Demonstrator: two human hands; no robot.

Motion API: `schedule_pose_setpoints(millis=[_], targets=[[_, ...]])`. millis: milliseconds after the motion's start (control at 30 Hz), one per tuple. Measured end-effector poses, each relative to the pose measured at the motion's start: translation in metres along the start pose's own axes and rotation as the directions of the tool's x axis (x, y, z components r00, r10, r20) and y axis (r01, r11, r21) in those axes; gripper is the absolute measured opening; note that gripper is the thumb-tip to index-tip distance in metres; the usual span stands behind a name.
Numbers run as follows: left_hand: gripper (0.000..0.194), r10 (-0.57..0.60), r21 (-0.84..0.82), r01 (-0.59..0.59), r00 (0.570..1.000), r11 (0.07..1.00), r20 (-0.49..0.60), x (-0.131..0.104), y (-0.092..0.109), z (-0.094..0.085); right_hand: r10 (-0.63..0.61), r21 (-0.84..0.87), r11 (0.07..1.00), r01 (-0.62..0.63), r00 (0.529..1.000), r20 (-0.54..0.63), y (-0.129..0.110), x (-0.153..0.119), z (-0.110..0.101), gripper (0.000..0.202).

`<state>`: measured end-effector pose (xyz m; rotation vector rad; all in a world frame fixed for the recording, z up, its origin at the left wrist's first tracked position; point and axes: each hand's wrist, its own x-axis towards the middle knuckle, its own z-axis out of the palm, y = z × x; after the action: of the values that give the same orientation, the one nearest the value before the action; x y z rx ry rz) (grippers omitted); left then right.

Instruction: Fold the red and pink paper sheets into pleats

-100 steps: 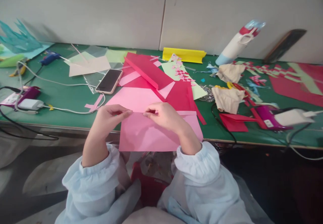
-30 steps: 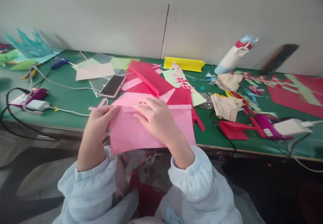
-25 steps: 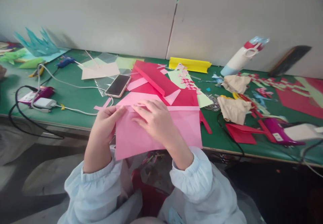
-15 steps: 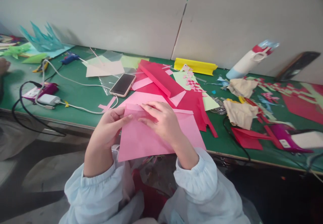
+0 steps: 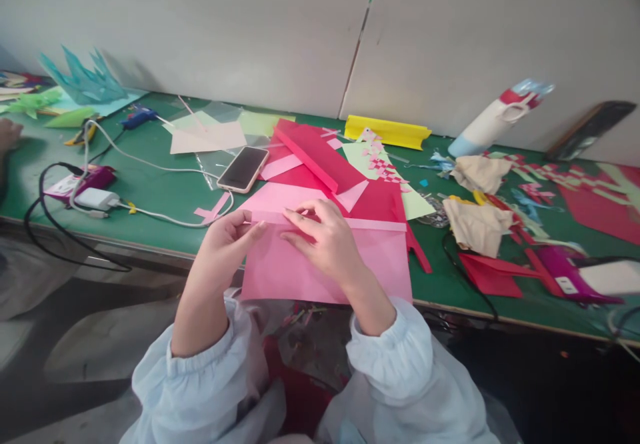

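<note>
A pink paper sheet with a narrow folded strip along its far edge hangs partly over the table's front edge. My left hand pinches the sheet's far left corner between thumb and fingers. My right hand grips the folded strip a little to the right of it, thumb below and fingers above. Beneath and beyond lie another pink sheet and red papers, one of them folded lengthwise.
A phone and a white cable lie left of the papers. At the right are beige cloths, a tilted bottle and a purple power strip. Another person's hand rests at the far left.
The pink sheet has turned slightly and its right end has shifted right, so its folded edge lies straighter. Both my hands have moved slightly right, still on the paper.
</note>
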<state>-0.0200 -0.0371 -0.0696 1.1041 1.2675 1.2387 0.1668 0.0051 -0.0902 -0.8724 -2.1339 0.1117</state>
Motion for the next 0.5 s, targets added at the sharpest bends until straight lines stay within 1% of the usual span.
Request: schedule_pose_setpoints(millis=[100,267,500], targets=[[0.031,0.002,0.000,-0.002,0.998,1.000,-0.064,0.0016,0.0000,0.0016,-0.031,-0.018,0.999,0.030,0.999,-0.014,-0.0006,0.0009,-0.0020,0.036],[0.029,-0.024,0.007,0.024,0.997,1.000,-0.078,0.0038,0.0004,0.0027,-0.059,-0.026,0.998,0.058,0.997,-0.049,-0.0016,0.0017,-0.0055,0.033],[0.028,-0.009,0.016,0.011,0.997,1.000,-0.078,0.0038,0.0014,0.0039,-0.024,0.014,1.000,0.025,0.998,-0.051,0.0015,-0.0005,-0.0072,0.028]])
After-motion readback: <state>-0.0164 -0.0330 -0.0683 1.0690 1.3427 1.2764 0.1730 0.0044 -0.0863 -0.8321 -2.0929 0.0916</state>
